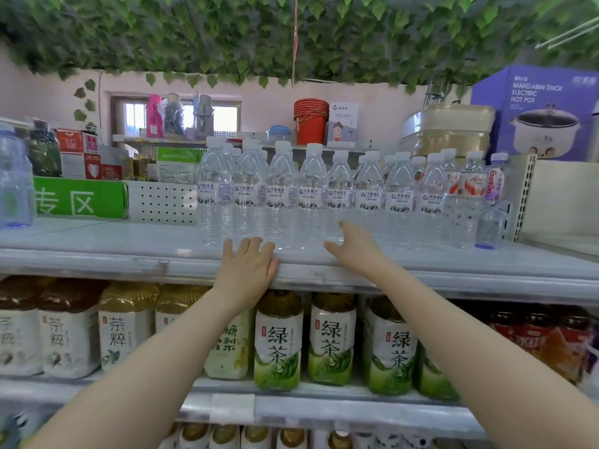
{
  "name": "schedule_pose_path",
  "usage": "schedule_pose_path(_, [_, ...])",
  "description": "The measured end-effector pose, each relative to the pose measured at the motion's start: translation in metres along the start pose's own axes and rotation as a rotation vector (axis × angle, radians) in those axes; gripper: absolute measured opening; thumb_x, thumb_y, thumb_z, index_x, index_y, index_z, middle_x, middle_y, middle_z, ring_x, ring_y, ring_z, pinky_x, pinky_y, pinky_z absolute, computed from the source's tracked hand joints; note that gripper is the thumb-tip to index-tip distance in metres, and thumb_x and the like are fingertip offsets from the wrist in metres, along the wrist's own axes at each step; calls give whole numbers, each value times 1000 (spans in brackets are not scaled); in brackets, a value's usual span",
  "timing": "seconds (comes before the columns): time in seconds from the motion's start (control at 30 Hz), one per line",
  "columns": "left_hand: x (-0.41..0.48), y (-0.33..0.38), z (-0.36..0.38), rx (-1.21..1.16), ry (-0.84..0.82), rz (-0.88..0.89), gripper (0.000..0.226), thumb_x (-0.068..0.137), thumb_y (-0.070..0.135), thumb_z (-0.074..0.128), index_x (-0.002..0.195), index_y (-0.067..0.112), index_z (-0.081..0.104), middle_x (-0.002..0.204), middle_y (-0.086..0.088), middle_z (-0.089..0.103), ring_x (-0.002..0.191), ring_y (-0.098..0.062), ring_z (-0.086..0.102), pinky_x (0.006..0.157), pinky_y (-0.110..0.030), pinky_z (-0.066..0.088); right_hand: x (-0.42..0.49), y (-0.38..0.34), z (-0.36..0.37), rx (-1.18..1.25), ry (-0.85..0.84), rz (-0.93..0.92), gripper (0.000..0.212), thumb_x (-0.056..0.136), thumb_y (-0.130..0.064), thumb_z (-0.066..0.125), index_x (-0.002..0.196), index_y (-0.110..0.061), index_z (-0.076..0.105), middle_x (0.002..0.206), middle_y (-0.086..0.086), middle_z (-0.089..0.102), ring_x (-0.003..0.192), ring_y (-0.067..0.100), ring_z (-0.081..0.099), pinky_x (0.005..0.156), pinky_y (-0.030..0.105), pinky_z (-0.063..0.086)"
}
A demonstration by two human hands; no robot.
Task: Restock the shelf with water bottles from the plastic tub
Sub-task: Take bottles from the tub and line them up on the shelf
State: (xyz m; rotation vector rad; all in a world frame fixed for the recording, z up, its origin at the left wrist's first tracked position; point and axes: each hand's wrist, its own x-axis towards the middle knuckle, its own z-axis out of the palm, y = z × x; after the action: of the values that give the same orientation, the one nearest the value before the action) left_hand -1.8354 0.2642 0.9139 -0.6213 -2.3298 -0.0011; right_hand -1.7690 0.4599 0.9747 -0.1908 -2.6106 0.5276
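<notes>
Water bottles [311, 192] stand upright in rows on the top shelf [97, 251], from its middle toward the right end, with the front row near the front edge. Left hand [248, 265] lies flat on the front edge, fingers straight and holding nothing. Right hand [355, 246] has its fingers spread and empty at the front-row bases; contact cannot be told.
</notes>
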Motion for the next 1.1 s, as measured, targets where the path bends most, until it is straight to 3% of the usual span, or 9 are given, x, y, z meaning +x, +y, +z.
schedule_pose_path(0.17, [-22,12,-30,7,40,-28,44,100,35,24,141,20,29,145,-5,35,130,-26,35,104,-48,25,-39,23,-11,-119,131,-67,54,97,-30,46,145,-11,31,146,9,39,133,27,37,111,43,30])
schedule_pose_path(0.33, [-61,21,-41,-5,91,-13,40,95,30,38,130,14,46,128,-11,51,112,-30,51,89,-46,41,-83,34,-7,-215,122,-151,49,96,-26,46,141,-9,36,145,10,39,130,27,39,110,41,30])
schedule_pose_path(0.57, [-115,21,-44,84,31,40,43,85,30,59,124,12,53,112,-9,60,92,-28,59,76,-43,46,-142,38,2,-350,86,-166,49,95,-22,45,141,-13,34,146,7,36,135,24,32,114,44,20])
schedule_pose_path(0.7, [-154,18,-39,34,19,64,33,87,30,56,115,13,56,104,-8,62,88,-29,60,74,-43,48,-185,36,21,-363,28,-115,51,94,-20,44,143,-12,32,151,10,30,139,26,26,113,43,20])
schedule_pose_path(0.87, [-218,17,-19,-55,-100,53,38,93,33,44,127,16,48,119,-5,56,105,-25,54,88,-42,43,-241,34,60,-356,-47,-62,52,92,-14,47,142,-12,35,147,7,36,136,26,31,113,40,24])
schedule_pose_path(1.0, [-284,27,1,-96,-218,61,34,85,28,59,115,12,58,100,-9,62,85,-30,60,70,-39,46,-295,50,104,-419,-143,-42,51,89,-16,49,139,-13,36,141,7,40,130,27,36,109,41,28])
schedule_pose_path(1.1, [-333,39,17,-98,-260,119,39,62,22,83,95,9,67,76,-9,63,60,-28,59,51,-31,45,-334,63,134,-418,-255,43,49,91,-16,45,139,-12,36,142,10,40,129,30,37,106,43,29])
